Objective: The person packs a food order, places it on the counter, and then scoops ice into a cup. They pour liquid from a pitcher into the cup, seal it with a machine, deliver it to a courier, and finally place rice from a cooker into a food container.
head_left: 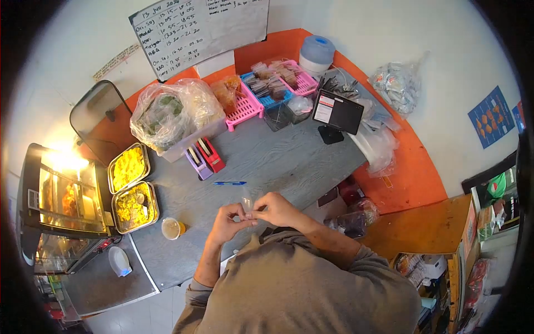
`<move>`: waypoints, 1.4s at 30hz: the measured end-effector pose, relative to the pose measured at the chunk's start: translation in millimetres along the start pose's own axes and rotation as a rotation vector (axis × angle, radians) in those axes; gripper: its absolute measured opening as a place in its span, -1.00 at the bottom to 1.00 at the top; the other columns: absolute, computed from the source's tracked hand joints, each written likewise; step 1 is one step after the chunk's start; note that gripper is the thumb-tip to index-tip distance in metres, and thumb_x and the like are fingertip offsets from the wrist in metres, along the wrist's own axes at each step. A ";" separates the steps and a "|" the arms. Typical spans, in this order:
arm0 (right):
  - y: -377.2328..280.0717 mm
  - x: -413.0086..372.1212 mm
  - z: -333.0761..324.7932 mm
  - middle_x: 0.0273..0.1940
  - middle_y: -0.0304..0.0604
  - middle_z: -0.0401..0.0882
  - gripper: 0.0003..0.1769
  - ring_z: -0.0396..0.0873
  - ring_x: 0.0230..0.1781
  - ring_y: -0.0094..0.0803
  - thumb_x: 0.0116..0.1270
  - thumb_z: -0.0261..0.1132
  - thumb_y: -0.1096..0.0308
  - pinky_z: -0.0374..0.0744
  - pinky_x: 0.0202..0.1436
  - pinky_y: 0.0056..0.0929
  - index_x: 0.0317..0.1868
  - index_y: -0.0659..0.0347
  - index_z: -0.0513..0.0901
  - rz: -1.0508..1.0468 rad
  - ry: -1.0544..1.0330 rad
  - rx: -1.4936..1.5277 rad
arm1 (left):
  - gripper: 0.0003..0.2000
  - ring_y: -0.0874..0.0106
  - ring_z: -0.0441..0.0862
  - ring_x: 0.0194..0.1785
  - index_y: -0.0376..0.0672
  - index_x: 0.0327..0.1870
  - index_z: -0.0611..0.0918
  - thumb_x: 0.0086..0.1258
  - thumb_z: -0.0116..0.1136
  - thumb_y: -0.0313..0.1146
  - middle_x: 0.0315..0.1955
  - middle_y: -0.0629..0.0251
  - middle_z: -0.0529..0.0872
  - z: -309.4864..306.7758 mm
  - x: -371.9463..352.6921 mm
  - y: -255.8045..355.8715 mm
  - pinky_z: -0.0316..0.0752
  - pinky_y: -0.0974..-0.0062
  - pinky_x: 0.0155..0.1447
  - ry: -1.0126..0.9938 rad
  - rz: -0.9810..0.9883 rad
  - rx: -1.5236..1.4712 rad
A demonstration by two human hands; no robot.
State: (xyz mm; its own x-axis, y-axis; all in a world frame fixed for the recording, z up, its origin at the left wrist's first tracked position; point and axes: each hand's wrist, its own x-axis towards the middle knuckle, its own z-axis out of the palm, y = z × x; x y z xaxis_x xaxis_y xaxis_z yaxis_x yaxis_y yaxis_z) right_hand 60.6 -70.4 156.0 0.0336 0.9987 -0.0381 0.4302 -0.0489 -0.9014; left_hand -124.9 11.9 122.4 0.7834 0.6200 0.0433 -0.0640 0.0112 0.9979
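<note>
Close in front of my body, both hands meet over the near edge of the grey table [183, 195]. A small clear plastic bag [246, 199] sticks up between them. My left hand [227, 222] pinches it from the left, fingers closed. From the other side my right hand [275, 209] grips it between thumb and fingers. What the bag contains, if anything, is too small to make out. Just beyond the hands lies a blue pen [229, 183]. Left of my left hand stands a clear cup [171, 229] with something yellow-orange in it.
Two metal trays [155, 221] of yellow food sit beside a lit display warmer [67, 195]. Farther back are a red tape dispenser [211, 156], a purple one [198, 162], a large bag of leaves [161, 114], pink baskets [248, 107] and a dark tablet [338, 111] on a stand.
</note>
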 end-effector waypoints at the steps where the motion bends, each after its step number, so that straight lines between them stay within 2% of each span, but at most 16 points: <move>1: -0.3 -0.7 -6.7 -0.59 0.00 0.60 -0.69 0.61 -0.56 -0.12 0.17 0.40 0.17 0.45 -0.46 -0.26 -0.48 0.30 0.68 -0.055 -0.051 -0.052 | -0.78 0.66 0.51 -0.35 -0.18 -0.56 0.46 0.21 0.19 -0.67 -0.53 0.44 0.60 0.7 2.1 1.4 0.41 0.67 -0.22 -0.091 0.011 0.041; 5: -5.0 -5.6 -37.4 -0.55 0.01 0.62 -0.75 0.61 -0.55 -0.09 0.17 0.36 0.25 0.48 -0.45 -0.24 -0.47 0.29 0.67 -0.247 0.092 -0.336 | -0.76 0.66 0.48 -0.36 -0.18 -0.57 0.41 0.19 0.21 -0.66 -0.53 0.44 0.56 3.9 11.0 -10.8 0.39 0.67 -0.26 0.182 -0.038 -0.270; 7: -2.1 -7.1 -42.9 -0.49 0.03 0.65 -0.82 0.62 -0.52 -0.07 0.14 0.33 0.31 0.54 -0.39 -0.24 -0.40 0.29 0.66 -0.222 0.279 -0.558 | -0.77 0.63 0.47 -0.34 -0.17 -0.49 0.38 0.18 0.22 -0.63 -0.52 0.41 0.51 1.6 10.8 -29.7 0.41 0.65 -0.28 0.321 -0.072 0.129; 11: 10.8 -0.3 -25.2 -0.49 -0.02 0.62 -0.89 0.64 -0.44 -0.08 0.15 0.32 0.41 0.58 -0.27 -0.21 -0.33 0.26 0.61 -0.118 0.241 -0.115 | -0.76 0.60 0.48 -0.44 -0.17 -0.32 0.35 0.18 0.16 -0.67 -0.51 0.41 0.49 46.2 24.9 -19.2 0.43 0.66 -0.33 0.382 -0.027 0.128; 16: 19.4 17.5 -16.7 -0.39 -0.06 0.59 -0.85 0.64 -0.46 -0.06 0.16 0.29 0.44 0.58 -0.38 -0.19 -0.27 0.25 0.53 -0.327 0.234 -0.142 | -0.80 0.60 0.54 -0.43 -0.20 -0.37 0.33 0.19 0.05 -0.72 -0.58 0.38 0.47 51.3 25.7 -16.6 0.46 0.60 -0.36 0.430 -0.029 0.109; 18: 13.9 19.8 -23.7 -0.38 -0.09 0.60 -0.87 0.63 -0.37 -0.05 0.17 0.27 0.41 0.59 -0.31 -0.17 -0.28 0.20 0.52 -0.210 0.195 -0.616 | -0.82 0.61 0.51 -0.47 -0.22 -0.42 0.34 0.23 0.05 -0.70 -0.63 0.37 0.44 40.9 15.2 -24.9 0.44 0.58 -0.39 0.450 -0.050 0.198; 22: 10.4 38.1 -9.0 -0.39 -0.12 0.60 -0.88 0.61 -0.38 -0.06 0.14 0.29 0.39 0.53 -0.36 -0.15 -0.32 0.17 0.53 -0.277 0.193 -0.332 | -0.90 0.52 0.50 -0.50 -0.28 -0.37 0.43 0.24 0.06 -0.68 -0.53 0.25 0.50 34.1 1.3 -18.3 0.42 0.55 -0.46 0.831 0.075 0.432; 23: 21.2 44.8 -5.3 -0.38 -0.10 0.63 -0.88 0.63 -0.35 -0.10 0.16 0.31 0.37 0.55 -0.33 -0.21 -0.33 0.20 0.58 -0.282 0.105 -0.366 | -0.86 0.30 0.59 -0.28 -0.26 -0.26 0.53 0.19 0.11 -0.67 -0.30 0.14 0.59 28.8 -3.6 -15.7 0.51 0.44 -0.25 0.814 -0.008 0.488; 24: 25.7 50.0 -2.2 -0.37 -0.07 0.65 -0.88 0.64 -0.36 -0.13 0.16 0.32 0.37 0.56 -0.33 -0.24 -0.33 0.23 0.62 -0.311 0.015 -0.312 | -0.69 0.22 0.55 -0.07 -0.17 -0.08 0.58 0.13 0.17 -0.66 -0.17 0.13 0.62 19.2 -10.1 -15.6 0.47 0.35 -0.06 0.758 0.290 0.736; 25: 28.2 57.6 0.8 -0.37 -0.04 0.67 -0.87 0.66 -0.36 -0.15 0.16 0.33 0.37 0.57 -0.33 -0.28 -0.33 0.25 0.66 -0.350 -0.097 -0.264 | -0.69 0.22 0.55 -0.07 -0.17 -0.08 0.58 0.13 0.17 -0.66 -0.17 0.13 0.62 14.8 -17.9 -9.6 0.47 0.35 -0.06 0.903 0.278 0.793; 27: 22.0 62.0 3.0 -0.44 0.02 0.69 -0.85 0.68 -0.47 -0.29 0.16 0.35 0.41 0.57 -0.37 -0.38 -0.30 0.32 0.73 -0.345 -0.262 -0.153 | -0.64 0.14 0.45 0.14 -0.14 -0.05 0.59 0.05 0.23 -0.50 -0.04 0.17 0.59 17.9 -28.6 -2.5 0.30 0.14 0.22 0.505 0.309 0.938; 31: 15.8 70.5 23.4 -0.49 0.02 0.70 -0.82 0.68 -0.50 -0.44 0.15 0.33 0.44 0.57 -0.40 -0.44 -0.28 0.39 0.73 -0.312 -0.575 -0.128 | -0.67 0.24 0.45 0.09 -0.12 -0.10 0.58 0.06 0.29 -0.38 -0.11 0.29 0.59 27.6 -55.9 -4.3 0.27 0.19 0.20 0.568 0.077 0.895; 33: 16.4 71.2 37.3 -0.50 0.01 0.70 -0.81 0.69 -0.48 -0.46 0.16 0.34 0.44 0.57 -0.41 -0.47 -0.28 0.42 0.73 -0.261 -0.617 -0.164 | -0.70 0.28 0.45 0.03 -0.09 -0.14 0.56 0.08 0.32 -0.34 -0.24 0.32 0.56 31.3 -70.2 -8.7 0.26 0.21 0.17 0.582 0.021 0.957; 37: 20.7 71.8 67.5 -0.51 0.00 0.70 -0.82 0.68 -0.50 -0.45 0.17 0.34 0.44 0.55 -0.44 -0.49 -0.30 0.42 0.73 -0.382 -0.567 -0.166 | -0.72 0.29 0.44 0.06 -0.07 -0.13 0.58 0.12 0.30 -0.30 -0.20 0.31 0.55 43.8 -97.1 -43.0 0.27 0.20 0.15 0.805 -0.113 1.071; 39: 15.8 73.7 76.8 -0.44 0.09 0.69 -0.87 0.71 -0.44 -0.15 0.13 0.32 0.43 0.59 -0.35 -0.32 -0.36 0.32 0.73 -0.374 -0.573 -0.208 | -0.75 0.29 0.44 0.09 -0.07 -0.13 0.58 0.18 0.25 -0.28 -0.09 0.28 0.52 47.4 -111.3 -44.1 0.32 0.16 0.11 0.693 -0.388 1.057; 42: 3.9 65.9 89.5 -0.42 0.08 0.69 -0.86 0.69 -0.40 -0.06 0.16 0.31 0.38 0.59 -0.31 -0.24 -0.37 0.28 0.73 -0.416 -0.493 -0.348 | -0.73 0.26 0.47 0.06 -0.05 -0.07 0.55 0.22 0.24 -0.31 -0.06 0.29 0.49 65.0 -112.3 -40.9 0.35 0.17 0.05 0.746 -0.557 1.046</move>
State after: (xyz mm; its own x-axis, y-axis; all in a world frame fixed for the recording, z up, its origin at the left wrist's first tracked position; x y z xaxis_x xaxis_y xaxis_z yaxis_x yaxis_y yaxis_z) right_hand -16.2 -3.6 111.3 -0.5696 0.8218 0.0135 0.5833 0.4157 -0.6978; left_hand -170.1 -109.2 79.9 0.0231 0.9972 -0.0716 0.8863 0.0127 0.4629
